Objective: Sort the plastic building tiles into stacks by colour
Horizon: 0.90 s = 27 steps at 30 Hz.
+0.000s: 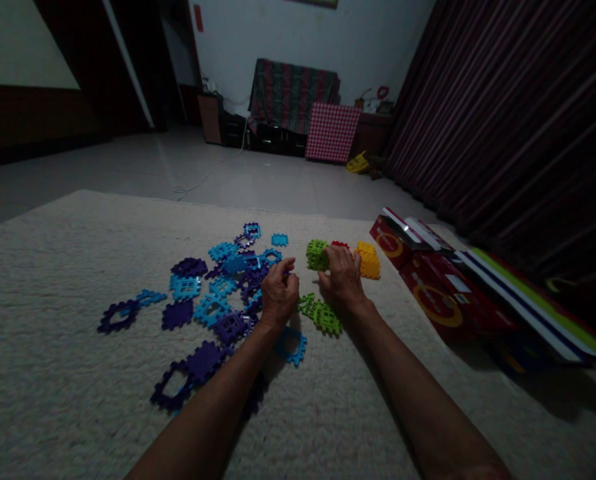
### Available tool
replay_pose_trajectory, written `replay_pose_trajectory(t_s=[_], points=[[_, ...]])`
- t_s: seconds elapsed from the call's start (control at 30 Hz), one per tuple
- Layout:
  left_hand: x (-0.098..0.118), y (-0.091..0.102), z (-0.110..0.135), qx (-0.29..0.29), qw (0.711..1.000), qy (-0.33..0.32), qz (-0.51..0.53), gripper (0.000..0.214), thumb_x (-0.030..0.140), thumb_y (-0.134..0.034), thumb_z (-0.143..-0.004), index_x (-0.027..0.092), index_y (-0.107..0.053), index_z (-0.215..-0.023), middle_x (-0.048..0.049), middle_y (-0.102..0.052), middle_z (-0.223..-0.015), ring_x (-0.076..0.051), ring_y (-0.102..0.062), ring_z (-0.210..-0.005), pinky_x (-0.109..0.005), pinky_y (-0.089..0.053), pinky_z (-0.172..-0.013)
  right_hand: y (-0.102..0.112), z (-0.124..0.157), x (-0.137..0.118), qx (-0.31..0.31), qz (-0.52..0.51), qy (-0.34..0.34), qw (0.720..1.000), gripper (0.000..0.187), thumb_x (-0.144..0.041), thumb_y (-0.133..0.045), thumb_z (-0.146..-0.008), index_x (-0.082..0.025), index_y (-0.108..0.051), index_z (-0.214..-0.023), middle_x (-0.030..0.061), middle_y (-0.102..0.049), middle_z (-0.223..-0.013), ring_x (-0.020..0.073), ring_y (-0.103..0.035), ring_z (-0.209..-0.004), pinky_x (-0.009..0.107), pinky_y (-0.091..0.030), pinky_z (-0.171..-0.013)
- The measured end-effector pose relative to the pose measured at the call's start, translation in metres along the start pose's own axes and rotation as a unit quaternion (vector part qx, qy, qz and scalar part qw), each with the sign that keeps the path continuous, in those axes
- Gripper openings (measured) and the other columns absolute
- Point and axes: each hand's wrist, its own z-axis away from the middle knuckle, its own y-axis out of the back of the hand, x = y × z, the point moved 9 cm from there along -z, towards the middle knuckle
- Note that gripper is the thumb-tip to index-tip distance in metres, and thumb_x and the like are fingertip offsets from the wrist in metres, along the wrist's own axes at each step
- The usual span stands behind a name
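Observation:
My right hand point(342, 275) rests on a green cube built of interlocking plastic tiles point(316, 255), fingers closed over its right side. A red piece point(340, 245) peeks out just behind the fingers, and a yellow tile cube point(368, 260) stands right of the hand. My left hand point(279, 293) is curled in a loose pinch above the pile; what it holds is too small to make out. Flat green tiles point(321, 313) lie between my wrists. Blue and purple tiles point(213, 293) are scattered to the left.
All of this lies on a cream shaggy carpet point(78, 280). Red toy boxes point(428, 280) with open flaps sit on the right by a dark striped curtain point(518, 120). Tiled floor and covered furniture point(293, 100) are at the back wall.

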Motion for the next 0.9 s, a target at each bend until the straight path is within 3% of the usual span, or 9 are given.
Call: replay_pose_trajectory(t_s=[0.1,0.27,0.7,0.8,0.9], points=[[-0.002,0.000,0.000,-0.003,1.000,0.009,0.001,0.035,0.012,-0.054,-0.080,0.018,-0.068,-0.111,-0.0067,-0.071,-0.103,-0.016,-0.071,-0.085,-0.026,-0.056,-0.074,-0.012,0.001,-0.006,-0.011,0.018,-0.001,1.000,0.049,-0.016,-0.058,-0.080,-0.017,-0.049,-0.128,0.0173,-0.056,-0.135,0.0343,-0.041,-0.131,0.064,-0.012,-0.116],[-0.002,0.001,0.000,-0.001,1.000,0.012,0.001,0.034,0.012,-0.052,-0.080,0.019,-0.068,-0.109,-0.0055,-0.071,-0.101,-0.016,-0.071,-0.088,-0.024,-0.056,-0.073,-0.023,0.000,-0.007,-0.015,0.040,0.006,0.999,0.048,-0.016,-0.059,-0.080,-0.018,-0.050,-0.127,0.0177,-0.057,-0.133,0.0360,-0.039,-0.131,0.068,-0.012,-0.115],[-0.002,0.002,-0.001,-0.002,1.000,0.007,-0.012,0.034,0.007,-0.050,-0.078,0.018,-0.070,-0.104,-0.0053,-0.072,-0.098,-0.016,-0.071,-0.083,-0.025,-0.056,-0.073,-0.026,-0.001,-0.001,-0.020,0.036,-0.026,0.999,0.051,-0.015,-0.061,-0.080,-0.016,-0.050,-0.130,0.0175,-0.055,-0.136,0.0363,-0.037,-0.134,0.068,-0.008,-0.115],[-0.005,0.002,-0.001,-0.001,1.000,0.013,-0.017,0.034,0.007,-0.049,-0.078,0.019,-0.071,-0.102,-0.0040,-0.072,-0.093,-0.015,-0.070,-0.081,-0.024,-0.056,-0.074,-0.016,0.000,-0.007,-0.007,0.018,-0.007,1.000,0.046,-0.016,-0.062,-0.081,-0.017,-0.054,-0.126,0.0170,-0.056,-0.133,0.0358,-0.040,-0.131,0.066,-0.015,-0.114],[-0.006,0.000,-0.001,-0.011,1.000,0.017,-0.021,0.034,0.008,-0.049,-0.078,0.018,-0.072,-0.100,-0.0031,-0.073,-0.087,-0.015,-0.069,-0.079,-0.024,-0.056,-0.074,-0.005,0.001,-0.010,-0.028,-0.031,0.020,0.999,0.032,-0.016,-0.059,-0.084,-0.017,-0.061,-0.116,0.0160,-0.061,-0.123,0.0315,-0.051,-0.120,0.052,-0.035,-0.107]])
